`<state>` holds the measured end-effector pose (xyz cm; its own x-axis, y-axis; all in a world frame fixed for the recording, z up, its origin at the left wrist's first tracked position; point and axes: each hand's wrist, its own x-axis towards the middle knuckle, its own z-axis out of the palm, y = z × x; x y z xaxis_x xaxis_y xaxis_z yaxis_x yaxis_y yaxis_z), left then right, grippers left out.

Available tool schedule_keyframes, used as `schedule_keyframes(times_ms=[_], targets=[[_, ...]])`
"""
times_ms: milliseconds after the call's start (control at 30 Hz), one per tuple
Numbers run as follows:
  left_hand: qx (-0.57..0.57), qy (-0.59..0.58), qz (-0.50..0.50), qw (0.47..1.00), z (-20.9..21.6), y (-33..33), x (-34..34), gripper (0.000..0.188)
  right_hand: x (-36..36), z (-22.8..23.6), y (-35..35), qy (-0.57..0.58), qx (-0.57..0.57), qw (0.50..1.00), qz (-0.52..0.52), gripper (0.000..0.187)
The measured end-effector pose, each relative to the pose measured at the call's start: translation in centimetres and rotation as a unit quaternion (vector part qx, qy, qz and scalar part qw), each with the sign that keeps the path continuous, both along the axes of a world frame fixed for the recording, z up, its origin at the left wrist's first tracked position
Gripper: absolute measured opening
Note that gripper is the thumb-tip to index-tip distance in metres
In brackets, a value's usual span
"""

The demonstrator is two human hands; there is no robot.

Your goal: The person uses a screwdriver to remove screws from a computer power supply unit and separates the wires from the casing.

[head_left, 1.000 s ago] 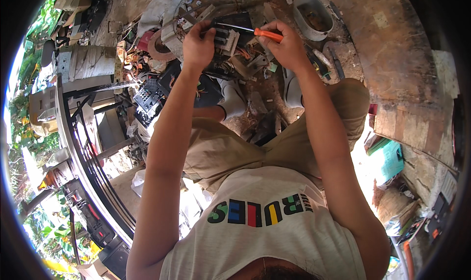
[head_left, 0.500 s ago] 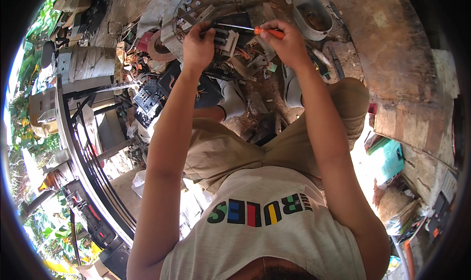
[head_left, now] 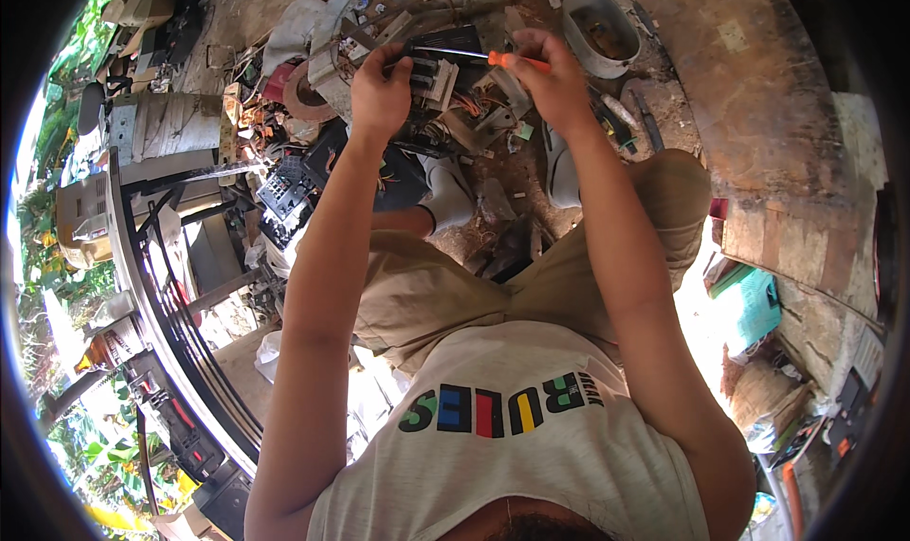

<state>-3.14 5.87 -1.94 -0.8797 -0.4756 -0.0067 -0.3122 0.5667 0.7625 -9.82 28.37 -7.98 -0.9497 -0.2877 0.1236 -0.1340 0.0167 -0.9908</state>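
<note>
My right hand grips the orange handle of a screwdriver, whose thin shaft runs left toward my left hand. My left hand is closed on the edge of a dismantled electronic unit with a black top, white parts and loose wires, and the shaft's tip meets the unit near its fingers. The unit sits among scrap on the ground in front of my knees.
A round white bowl holding rusty bits stands at the far right. Black circuit parts and scrap pile up on the left, beside grey boxes and a long dark frame. A wooden board and teal bag lie to the right.
Both hands stay at the unit; the screwdriver's handle has shifted slightly in my right hand.
</note>
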Motion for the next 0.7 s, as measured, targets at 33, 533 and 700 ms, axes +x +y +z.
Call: schedule_keyframes(times_ms=[33, 533, 700], targets=[[-0.013, 0.007, -0.005, 1.000, -0.1, -0.1, 0.1, 0.028, 0.2, 0.3, -0.2, 0.035, 0.039, 0.998, -0.025, 0.031], [0.000, 0.008, -0.008, 1.000, -0.6, -0.6, 0.0, 0.028, -0.6, 0.9, 0.9, -0.122, 0.075, 0.989, 0.021, 0.036], [-0.021, 0.014, -0.011, 1.000, -0.6, -0.5, -0.2, 0.028, -0.4, -0.7, -0.1, 0.049, -0.068, 0.996, -0.041, 0.035]])
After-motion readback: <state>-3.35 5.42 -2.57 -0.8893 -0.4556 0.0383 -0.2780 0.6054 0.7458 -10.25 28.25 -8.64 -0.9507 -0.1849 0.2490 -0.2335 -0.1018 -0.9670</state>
